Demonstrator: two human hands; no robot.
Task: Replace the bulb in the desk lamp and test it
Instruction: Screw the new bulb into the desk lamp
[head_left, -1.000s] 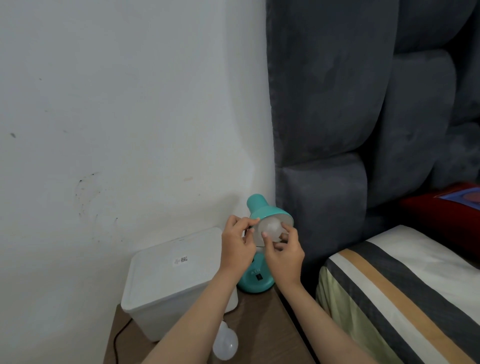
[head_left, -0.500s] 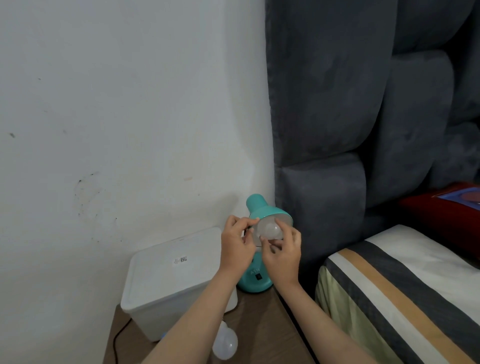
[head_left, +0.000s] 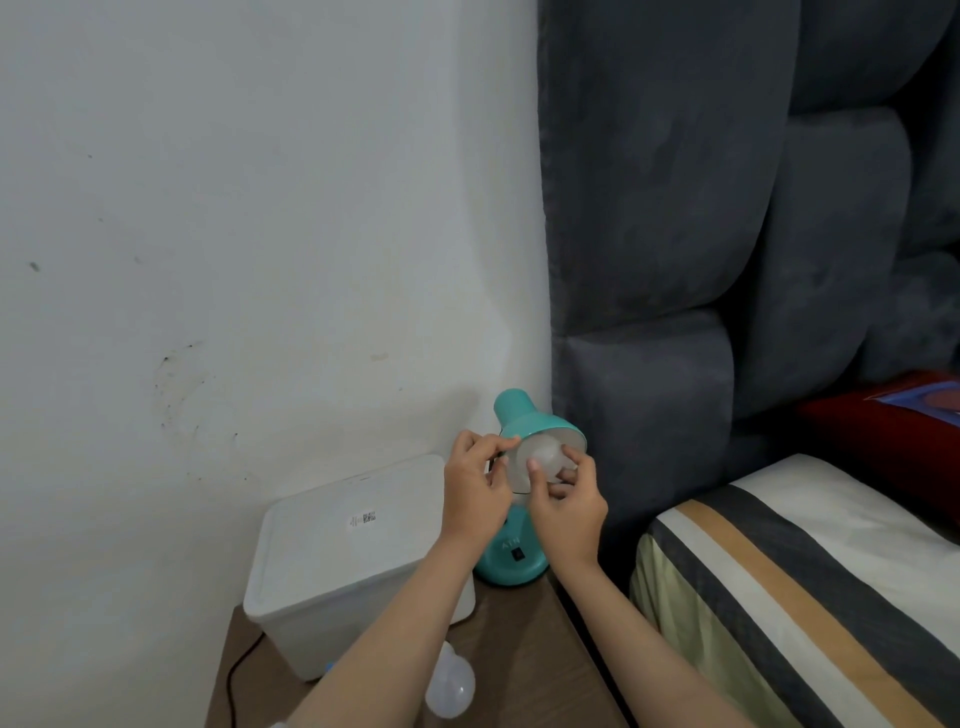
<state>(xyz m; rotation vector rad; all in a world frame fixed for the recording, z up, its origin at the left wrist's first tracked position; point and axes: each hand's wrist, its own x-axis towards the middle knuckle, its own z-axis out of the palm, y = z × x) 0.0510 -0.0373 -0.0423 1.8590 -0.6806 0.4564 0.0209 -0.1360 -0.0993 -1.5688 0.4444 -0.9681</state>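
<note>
The right hand (head_left: 563, 512) pinches the bulb (head_left: 545, 460) inside the shade (head_left: 540, 426) of the teal lamp (head_left: 511, 558), thumb and fingertips closed around the glass, while the left hand (head_left: 475, 493) pinches the shade's rim at its left edge to steady it. The lamp stands at the back of the desk (head_left: 519, 639), between a white box (head_left: 348, 551) and the bed (head_left: 800, 587), and a second bulb (head_left: 451, 688) lies loose on the desk near the front, partly hidden by the left forearm. The likeliest trouble, as I judge it, is the bulb going in crooked and binding in the socket, since the shade hides the thread from view and the turning is done by feel. Squeezing hard on a stuck bulb could crack it. If the left hand lets go of the rim, the twist could swing the shade or drag the light base toward the desk edge. The loose bulb is round and could roll off if a forearm nudges it. Whether the lamp is switched on cannot be told; a live socket would be a hazard to fingers. Compared with half a second ago, the right hand has rotated on the bulb: its thumb now sits across the front of the glass and the fingers lie lower, which suggests a fresh turn. The left hand and lamp have kept their places.
</note>
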